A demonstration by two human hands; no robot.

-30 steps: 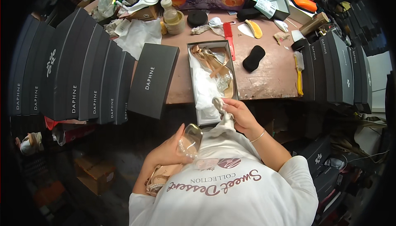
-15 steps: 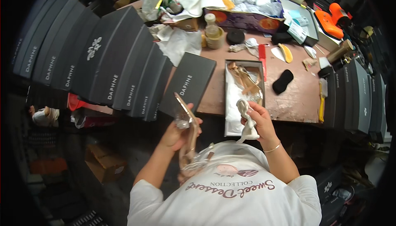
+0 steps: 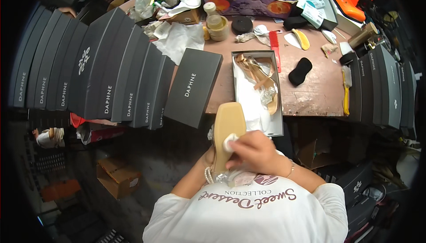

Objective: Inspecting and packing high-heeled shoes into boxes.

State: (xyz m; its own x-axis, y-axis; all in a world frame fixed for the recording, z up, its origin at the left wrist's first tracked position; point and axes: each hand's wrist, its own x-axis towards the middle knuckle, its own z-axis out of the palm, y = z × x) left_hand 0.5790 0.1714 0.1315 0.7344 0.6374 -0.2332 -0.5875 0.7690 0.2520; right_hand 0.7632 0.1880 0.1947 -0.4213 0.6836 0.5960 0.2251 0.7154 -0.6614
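Note:
A tan-soled sandal (image 3: 229, 118) is in front of my chest, its flat underside turned up toward me. My left hand (image 3: 207, 158) grips it from behind at the left edge, its fingers mostly hidden. A strand of pearl-like beads (image 3: 207, 175) and clear wrapping hang by its lower end. A bunched white cloth (image 3: 230, 142) is pinched in my right hand (image 3: 257, 152) and touches the sole near its right edge. Just beyond is an open grey shoe box (image 3: 278, 110) holding white tissue paper (image 3: 248, 105) and a rose-gold sandal (image 3: 262, 75).
A dark box lid (image 3: 195, 87) lies left of the open box, beside a row of upright grey shoe boxes (image 3: 106, 65). On the table are a red comb (image 3: 275, 50), a black pad (image 3: 300, 71), a yellow-handled brush (image 3: 346, 92) and a bottle in a jar (image 3: 216, 24).
The sandal has turned from edge-on to sole-up and moved right, in front of my chest. My right hand has brought the cloth from beside the box down and left onto the sole.

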